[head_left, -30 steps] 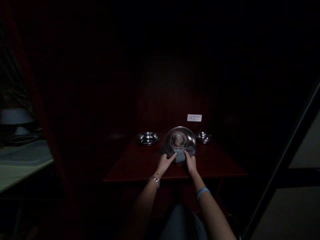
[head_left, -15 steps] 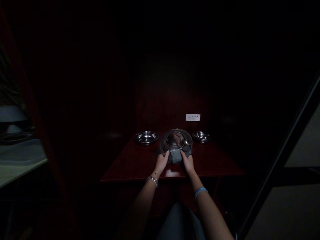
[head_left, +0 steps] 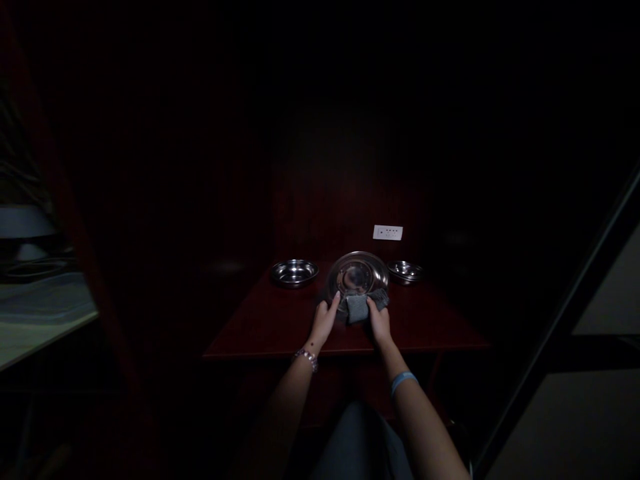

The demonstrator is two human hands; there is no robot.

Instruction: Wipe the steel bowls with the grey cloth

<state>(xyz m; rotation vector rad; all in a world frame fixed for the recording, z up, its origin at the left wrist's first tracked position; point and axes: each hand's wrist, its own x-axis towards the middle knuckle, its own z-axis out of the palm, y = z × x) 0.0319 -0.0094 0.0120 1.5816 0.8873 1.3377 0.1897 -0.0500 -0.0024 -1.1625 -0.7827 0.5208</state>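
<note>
A shiny steel plate (head_left: pixel 354 274) is held tilted up over the table, its round centre facing me. My left hand (head_left: pixel 324 321) is closed on its lower left edge, thumb on the near face. At the lower right edge, my right hand (head_left: pixel 380 321) grips a folded grey cloth (head_left: pixel 357 309) against the plate. The cloth covers part of the lower rim and hangs between both hands. Fingers behind the plate and cloth are hidden.
On the dark red table (head_left: pixel 260 327), one steel bowl (head_left: pixel 295 273) sits at left and smaller steel bowls (head_left: pixel 405 272), seemingly stacked, at right. A white socket panel (head_left: pixel 388 232) is on the back wall. A pale shelf (head_left: pixel 50 327) stands far left. Surroundings are very dark.
The plate has tilted and turned a little in my hands, so its ringed centre shows differently. My left thumb lies further up its face. The cloth remains at the lower rim.
</note>
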